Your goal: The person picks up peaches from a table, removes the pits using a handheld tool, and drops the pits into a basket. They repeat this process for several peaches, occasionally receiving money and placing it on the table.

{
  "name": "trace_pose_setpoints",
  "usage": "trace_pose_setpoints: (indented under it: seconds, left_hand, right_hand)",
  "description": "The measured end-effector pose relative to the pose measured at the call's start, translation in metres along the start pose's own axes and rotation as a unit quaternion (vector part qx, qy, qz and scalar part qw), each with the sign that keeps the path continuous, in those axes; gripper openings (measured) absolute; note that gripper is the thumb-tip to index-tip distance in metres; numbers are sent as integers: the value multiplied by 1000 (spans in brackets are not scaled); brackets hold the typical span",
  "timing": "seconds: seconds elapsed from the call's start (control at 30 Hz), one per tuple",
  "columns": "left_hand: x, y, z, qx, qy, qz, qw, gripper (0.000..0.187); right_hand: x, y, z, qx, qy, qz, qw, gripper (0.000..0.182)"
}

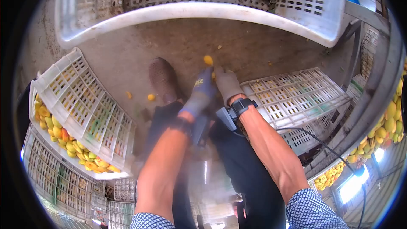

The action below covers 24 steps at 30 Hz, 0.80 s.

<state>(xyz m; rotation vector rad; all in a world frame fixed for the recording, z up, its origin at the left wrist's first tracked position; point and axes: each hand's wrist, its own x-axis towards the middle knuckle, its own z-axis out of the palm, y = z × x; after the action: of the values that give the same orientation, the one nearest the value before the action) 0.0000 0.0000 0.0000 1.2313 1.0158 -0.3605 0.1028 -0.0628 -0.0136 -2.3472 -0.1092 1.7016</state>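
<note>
Both gloved hands are down at the floor: the left hand and the right hand pinch together around a small yellow fruit, though it's too blurry to tell how tight the grip is. A white crate sits just ahead. More fruit lies loose by the shoe, so I reckon one step could squash it.

Fruit lies on the floor between two crates
</note>
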Motion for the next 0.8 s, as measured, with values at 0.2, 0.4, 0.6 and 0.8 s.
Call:
trace_pose_setpoints:
  seconds: [0.2, 0.4, 0.6, 0.8]
  left_hand:
    - [-123, 136, 39, 98, 47, 143, 984, 49]
    - [-209, 196, 135, 91, -166, 154, 970, 59]
    - [-219, 199, 55, 184, -144, 167, 958, 57]
    - [-288, 150, -16, 301, -36, 154, 940, 49]
  right_hand:
    - [-191, -42, -104, -317, 215, -425, 820, 31]
    - [-323, 43, -211, -189, 157, -107, 963, 24]
    - [-364, 51, -217, -150, 252, -45, 955, 26]
    - [-401, 12, -155, -159, 90, -288, 940, 22]
